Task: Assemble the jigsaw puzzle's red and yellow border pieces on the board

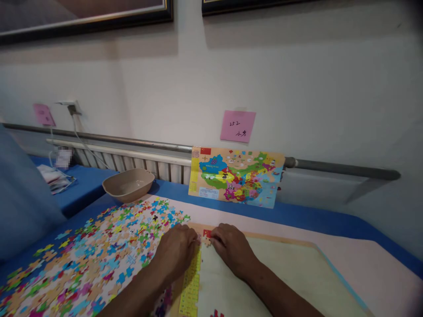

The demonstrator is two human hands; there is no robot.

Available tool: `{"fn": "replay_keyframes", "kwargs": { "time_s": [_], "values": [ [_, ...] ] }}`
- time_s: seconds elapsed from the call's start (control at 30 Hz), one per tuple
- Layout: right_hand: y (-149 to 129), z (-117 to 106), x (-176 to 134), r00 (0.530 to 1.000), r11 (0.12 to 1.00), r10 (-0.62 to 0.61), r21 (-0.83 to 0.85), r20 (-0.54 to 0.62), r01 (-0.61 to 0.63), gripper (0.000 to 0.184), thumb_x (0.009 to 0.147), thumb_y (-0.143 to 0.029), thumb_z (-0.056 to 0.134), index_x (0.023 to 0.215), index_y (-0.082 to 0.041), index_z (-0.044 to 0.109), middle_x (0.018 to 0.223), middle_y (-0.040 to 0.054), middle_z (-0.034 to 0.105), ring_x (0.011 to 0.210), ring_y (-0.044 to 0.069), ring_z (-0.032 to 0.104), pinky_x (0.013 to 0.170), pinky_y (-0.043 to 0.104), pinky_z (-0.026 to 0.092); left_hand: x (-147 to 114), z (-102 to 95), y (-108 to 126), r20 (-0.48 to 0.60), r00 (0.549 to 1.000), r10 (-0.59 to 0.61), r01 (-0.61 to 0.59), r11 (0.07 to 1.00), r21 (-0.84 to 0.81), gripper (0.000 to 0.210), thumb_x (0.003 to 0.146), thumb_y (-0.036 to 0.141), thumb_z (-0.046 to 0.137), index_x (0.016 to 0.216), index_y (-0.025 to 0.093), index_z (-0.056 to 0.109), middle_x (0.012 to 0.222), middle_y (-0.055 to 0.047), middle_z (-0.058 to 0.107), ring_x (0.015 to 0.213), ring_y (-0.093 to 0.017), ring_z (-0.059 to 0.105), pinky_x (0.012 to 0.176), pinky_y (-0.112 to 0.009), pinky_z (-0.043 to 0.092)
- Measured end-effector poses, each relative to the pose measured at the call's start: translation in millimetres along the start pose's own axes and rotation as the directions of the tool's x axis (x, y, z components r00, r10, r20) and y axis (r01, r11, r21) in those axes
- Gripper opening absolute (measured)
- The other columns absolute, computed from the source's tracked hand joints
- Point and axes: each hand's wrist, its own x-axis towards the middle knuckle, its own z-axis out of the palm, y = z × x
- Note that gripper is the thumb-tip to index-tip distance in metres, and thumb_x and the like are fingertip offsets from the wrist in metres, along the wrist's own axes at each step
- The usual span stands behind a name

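Observation:
My left hand (178, 245) has its fingers curled together over the left border of a puzzle board (271, 268); whatever lies beneath its fingertips is hidden. A yellow printed strip of joined pieces (191, 281) runs down the board's left side below it. Across from it, my right hand (231, 247) is closed, thumb and fingers bent down onto a red puzzle piece (207, 233) in the upper left corner. Orange-beige piece edges (207, 241) show just under the red one. Another red piece (217, 313) lies lower down on the board's pale surface.
Loose puzzle pieces (109, 251) in many colours spread over the table's left half. A beige plastic basin (128, 185) stands behind them. The printed map picture (236, 176) leans against the wall rail (340, 169). Blue fabric (23, 198), perhaps a person's clothing, fills the left edge.

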Motion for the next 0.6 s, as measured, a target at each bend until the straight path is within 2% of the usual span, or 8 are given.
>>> {"fn": "replay_keyframes", "kwargs": {
  "time_s": [0.17, 0.33, 0.6],
  "values": [
    [-1.4, 2.2, 1.0, 1.0, 0.999, -0.007, -0.043, 0.009, 0.007, 0.012, 0.096, -0.016, 0.059, 0.089, -0.021, 0.067, 0.09, 0.0041, 0.069, 0.086, 0.021, 0.059, 0.079, 0.034, 0.039, 11.6, 8.8, -8.2, -0.003, 1.0, -0.013, 0.013, 1.0, 0.019, 0.027, 0.097, 0.023, 0.045, 0.082, 0.018, 0.066, 0.091, -0.01, 0.07, 0.093, -0.026, 0.063, 0.075, -0.036, 0.036],
    [-2.9, 3.3, 2.9, 1.0, 0.998, -0.012, -0.068, 0.02, 0.014, 0.011, 0.098, -0.018, 0.062, 0.092, -0.022, 0.07, 0.092, 0.0033, 0.069, 0.088, 0.021, 0.059, 0.08, 0.034, 0.038, 6.5, 12.2, -10.9, -0.012, 1.0, -0.017, 0.017, 1.0, -0.011, 0.023, 0.093, 0.019, 0.045, 0.082, 0.019, 0.065, 0.091, -0.008, 0.07, 0.092, -0.025, 0.062, 0.078, -0.035, 0.037],
    [-7.3, 1.7, 4.6, 0.996, 0.991, 0.012, -0.13, 0.085, -0.001, 0.012, 0.101, -0.019, 0.062, 0.098, -0.023, 0.072, 0.096, 0.0041, 0.071, 0.091, 0.022, 0.06, 0.082, 0.034, 0.036, -1.3, 7.7, -13.4, -0.048, 0.998, -0.038, 0.035, 0.998, -0.056, 0.021, 0.091, 0.024, 0.047, 0.071, 0.021, 0.052, 0.081, -0.005, 0.066, 0.083, -0.023, 0.059, 0.069, -0.035, 0.03]
  ]
}}
